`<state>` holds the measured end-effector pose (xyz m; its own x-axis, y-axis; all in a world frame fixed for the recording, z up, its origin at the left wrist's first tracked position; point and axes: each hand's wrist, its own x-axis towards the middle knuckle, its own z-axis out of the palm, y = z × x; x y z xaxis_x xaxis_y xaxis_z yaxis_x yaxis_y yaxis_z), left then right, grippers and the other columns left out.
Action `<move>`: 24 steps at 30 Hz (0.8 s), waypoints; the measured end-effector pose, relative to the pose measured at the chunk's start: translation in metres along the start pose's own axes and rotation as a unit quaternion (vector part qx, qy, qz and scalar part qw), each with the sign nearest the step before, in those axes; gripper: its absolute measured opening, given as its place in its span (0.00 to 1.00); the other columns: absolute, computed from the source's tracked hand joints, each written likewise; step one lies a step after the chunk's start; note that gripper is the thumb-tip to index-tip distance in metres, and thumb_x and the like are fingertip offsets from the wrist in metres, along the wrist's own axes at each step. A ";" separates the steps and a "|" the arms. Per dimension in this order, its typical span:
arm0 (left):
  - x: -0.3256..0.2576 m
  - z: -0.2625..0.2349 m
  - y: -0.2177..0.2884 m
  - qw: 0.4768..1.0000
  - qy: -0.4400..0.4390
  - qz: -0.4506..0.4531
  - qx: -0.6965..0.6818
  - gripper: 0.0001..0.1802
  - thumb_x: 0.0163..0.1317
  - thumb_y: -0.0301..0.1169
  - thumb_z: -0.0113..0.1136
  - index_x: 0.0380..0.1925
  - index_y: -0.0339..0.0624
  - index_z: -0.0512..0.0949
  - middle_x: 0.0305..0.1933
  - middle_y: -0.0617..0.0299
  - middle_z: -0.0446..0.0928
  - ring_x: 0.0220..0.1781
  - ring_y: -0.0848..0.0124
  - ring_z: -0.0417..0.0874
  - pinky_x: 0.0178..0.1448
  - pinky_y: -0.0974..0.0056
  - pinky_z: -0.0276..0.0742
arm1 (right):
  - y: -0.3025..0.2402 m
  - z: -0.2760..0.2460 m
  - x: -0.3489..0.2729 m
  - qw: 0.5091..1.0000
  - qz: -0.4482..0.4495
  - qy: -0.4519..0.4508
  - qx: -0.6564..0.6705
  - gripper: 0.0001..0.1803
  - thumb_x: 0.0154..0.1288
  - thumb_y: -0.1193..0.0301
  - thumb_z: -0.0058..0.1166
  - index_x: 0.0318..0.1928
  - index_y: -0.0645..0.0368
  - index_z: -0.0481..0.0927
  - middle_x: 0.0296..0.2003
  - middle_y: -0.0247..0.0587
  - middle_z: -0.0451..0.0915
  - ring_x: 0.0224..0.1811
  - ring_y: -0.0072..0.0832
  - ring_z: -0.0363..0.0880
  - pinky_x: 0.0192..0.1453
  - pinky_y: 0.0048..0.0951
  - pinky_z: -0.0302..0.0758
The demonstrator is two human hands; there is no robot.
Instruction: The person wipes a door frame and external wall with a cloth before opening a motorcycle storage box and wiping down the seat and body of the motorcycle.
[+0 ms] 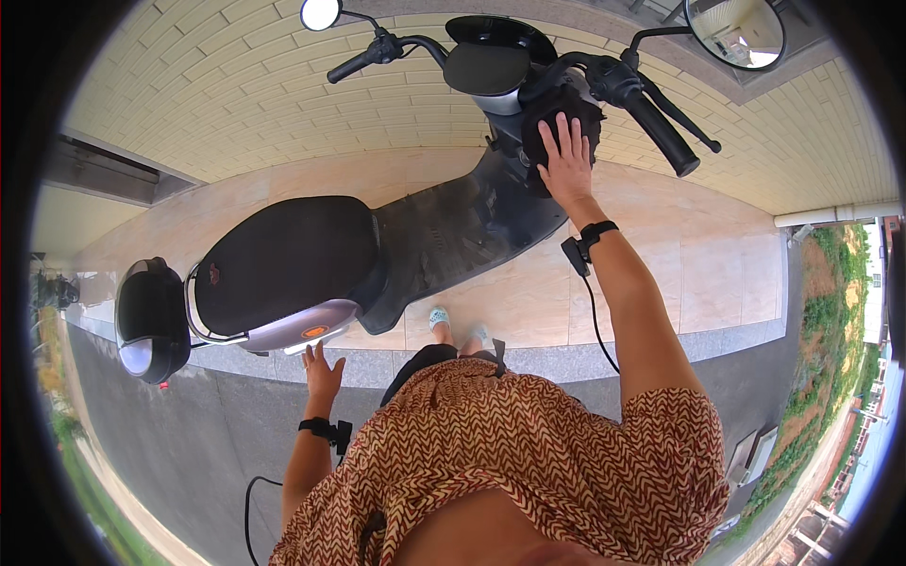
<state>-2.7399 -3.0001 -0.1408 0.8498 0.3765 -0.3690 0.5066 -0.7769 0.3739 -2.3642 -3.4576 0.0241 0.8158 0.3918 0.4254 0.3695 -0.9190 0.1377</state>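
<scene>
A scooter with a purple-grey body (pixel 283 330) stands side-on in front of me, its handlebars toward the right. My right hand (pixel 566 160) lies with fingers stretched over a black cloth (pixel 543 132) at the front panel, below the handlebars. Whether the cloth is loose or fixed there I cannot tell. Lower left, my left hand (pixel 323 375) has its fingers apart and holds nothing, close to the side panel under the black seat (pixel 283 255). A dark footboard (pixel 439 226) joins the seat to the front.
The right handlebar grip (pixel 662 137) and brake lever stick out beside my right hand. Two round mirrors, the right mirror (pixel 736 33) the larger in view, rise above. A rear box (pixel 153 321) sits behind the seat. Behind runs a tiled wall (pixel 283 85); a step edge (pixel 557 358) lies near my feet.
</scene>
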 end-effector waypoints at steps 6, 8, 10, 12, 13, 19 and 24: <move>0.011 0.006 0.006 0.999 0.000 0.049 -0.004 0.40 0.53 0.39 0.66 0.63 0.36 0.60 0.68 0.34 0.54 0.69 0.38 0.54 0.69 0.47 0.57 | -0.001 0.012 -0.029 0.997 -0.059 0.003 0.048 0.49 0.47 0.65 0.68 0.69 0.42 0.55 0.70 0.47 0.47 0.69 0.52 0.51 0.64 0.48 0.60; 0.023 0.013 0.042 0.994 -0.013 0.110 -0.021 0.39 0.54 0.39 0.65 0.62 0.36 0.60 0.67 0.34 0.55 0.68 0.39 0.56 0.68 0.48 0.59 | -0.023 0.003 -0.016 0.996 -0.086 0.014 0.011 0.45 0.43 0.65 0.69 0.65 0.44 0.63 0.65 0.45 0.56 0.62 0.46 0.61 0.57 0.42 0.65; 0.035 0.011 0.097 0.981 -0.029 0.186 -0.049 0.38 0.55 0.39 0.63 0.62 0.36 0.60 0.66 0.34 0.57 0.66 0.41 0.60 0.67 0.50 0.61 | -0.043 0.007 -0.008 0.992 -0.120 -0.004 0.035 0.42 0.41 0.66 0.69 0.61 0.45 0.66 0.62 0.43 0.60 0.58 0.43 0.63 0.55 0.40 0.66; 0.042 0.003 0.160 0.961 -0.029 0.262 -0.077 0.38 0.58 0.41 0.61 0.64 0.36 0.58 0.64 0.35 0.60 0.64 0.42 0.65 0.65 0.52 0.64 | -0.068 0.014 0.003 0.983 -0.162 0.003 0.082 0.33 0.37 0.67 0.70 0.50 0.48 0.74 0.51 0.37 0.68 0.50 0.36 0.67 0.49 0.37 0.68; 0.046 -0.005 0.192 0.951 -0.025 0.295 -0.094 0.39 0.60 0.42 0.59 0.65 0.36 0.56 0.64 0.35 0.61 0.63 0.42 0.66 0.64 0.53 0.65 | -0.083 0.017 0.006 0.983 -0.158 0.000 0.096 0.32 0.36 0.68 0.70 0.47 0.49 0.74 0.49 0.38 0.68 0.49 0.37 0.68 0.48 0.36 0.69; 0.070 0.003 0.281 0.908 -0.016 0.227 -0.353 0.42 0.66 0.46 0.52 0.68 0.32 0.45 0.68 0.35 0.53 0.69 0.45 0.59 0.69 0.57 0.59 | -0.155 0.004 -0.012 0.951 -0.230 -0.042 0.201 0.39 0.37 0.66 0.70 0.55 0.50 0.72 0.50 0.39 0.68 0.50 0.38 0.68 0.50 0.35 0.71; 0.087 0.030 0.271 0.839 0.139 0.153 -0.504 0.48 0.67 0.45 0.49 0.66 0.24 0.31 0.69 0.30 0.45 0.73 0.47 0.49 0.72 0.61 0.49 | -0.171 -0.014 -0.033 0.893 -0.250 -0.068 0.367 0.32 0.51 0.69 0.62 0.60 0.52 0.69 0.62 0.44 0.65 0.58 0.42 0.69 0.61 0.39 0.67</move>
<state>-2.5328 -3.1929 -0.0976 0.8932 0.4483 0.0356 0.0057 -0.0903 0.9959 -2.4607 -3.3136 -0.0004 0.4952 0.7931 0.3547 0.8542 -0.3699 -0.3654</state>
